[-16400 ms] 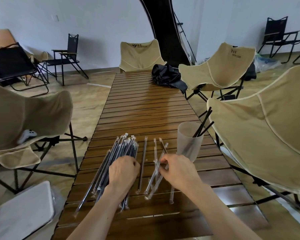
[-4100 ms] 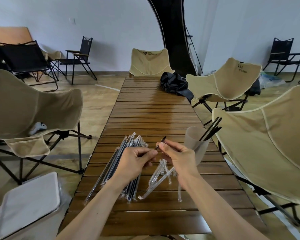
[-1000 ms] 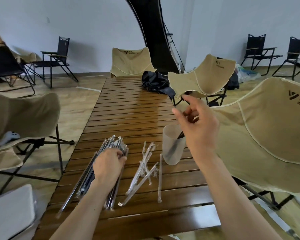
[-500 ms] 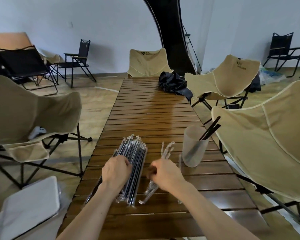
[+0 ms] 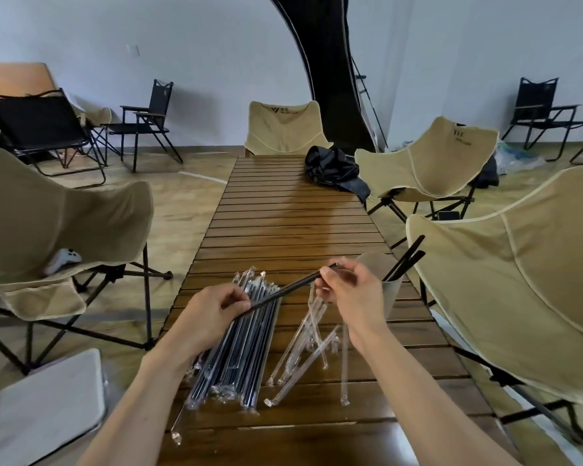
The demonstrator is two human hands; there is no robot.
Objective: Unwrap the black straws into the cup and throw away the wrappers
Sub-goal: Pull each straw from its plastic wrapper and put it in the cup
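A black straw (image 5: 288, 289) in its clear wrapper is held above the wooden table (image 5: 293, 213) between both hands. My left hand (image 5: 216, 314) pinches its lower end and my right hand (image 5: 350, 292) pinches its upper end. Under my left hand lies a pile of wrapped black straws (image 5: 239, 351). Several empty clear wrappers (image 5: 308, 348) lie to the right of the pile. The translucent cup (image 5: 389, 287) stands behind my right hand with black straws (image 5: 406, 257) leaning out of it.
A black cloth bag (image 5: 334, 169) lies at the table's far right. Beige folding chairs (image 5: 505, 274) stand close on the right and one (image 5: 48, 216) on the left. A grey lidded bin (image 5: 44, 408) sits at the lower left.
Both hands have lifted from the table: a wrapped straw from the pile is now held in the air between them, slanting up toward the cup.
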